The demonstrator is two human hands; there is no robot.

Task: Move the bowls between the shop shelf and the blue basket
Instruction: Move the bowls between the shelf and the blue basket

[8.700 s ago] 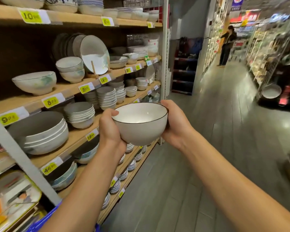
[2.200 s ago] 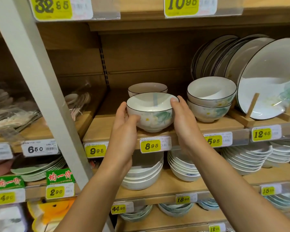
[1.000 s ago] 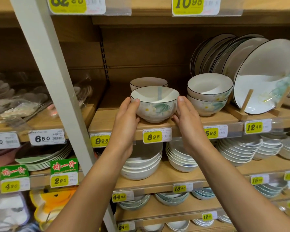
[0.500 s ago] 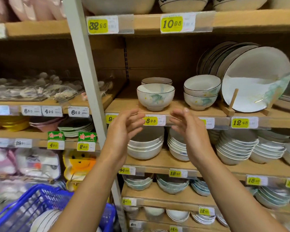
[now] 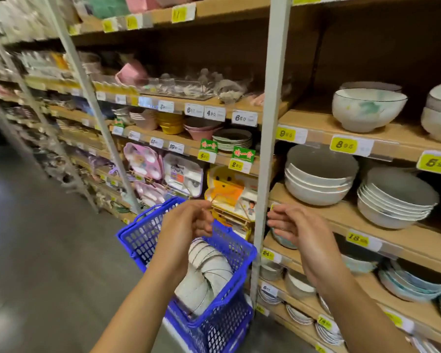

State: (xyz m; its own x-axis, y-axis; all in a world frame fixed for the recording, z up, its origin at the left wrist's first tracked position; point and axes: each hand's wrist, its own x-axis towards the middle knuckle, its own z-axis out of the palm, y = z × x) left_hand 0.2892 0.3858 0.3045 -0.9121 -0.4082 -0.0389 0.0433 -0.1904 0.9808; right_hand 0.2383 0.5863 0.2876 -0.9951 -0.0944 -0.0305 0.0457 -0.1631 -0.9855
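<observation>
The flowered white bowl point(image 5: 367, 108) stands on the wooden shop shelf point(image 5: 323, 128) at the upper right, above the 8.95 tag. A blue basket point(image 5: 214, 324) sits on the floor at lower centre and holds several white bowls point(image 5: 206, 273) lying stacked on their sides. My left hand point(image 5: 186, 230) hovers over the basket with loosely curled fingers and holds nothing. My right hand point(image 5: 295, 230) is beside it, in front of the shelf post, also empty with relaxed fingers.
A grey upright post point(image 5: 267, 149) divides the shelving. Stacks of grey-white bowls point(image 5: 318, 179) fill the shelf below the flowered bowl. Children's trays point(image 5: 183, 174) and pink dishes point(image 5: 201, 128) fill the left shelves. Grey floor point(image 5: 36, 250) stretches to the left.
My view has swung left and down from the shelf toward the basket. Both hands have dropped away from the flowered bowl, which stays on the shelf.
</observation>
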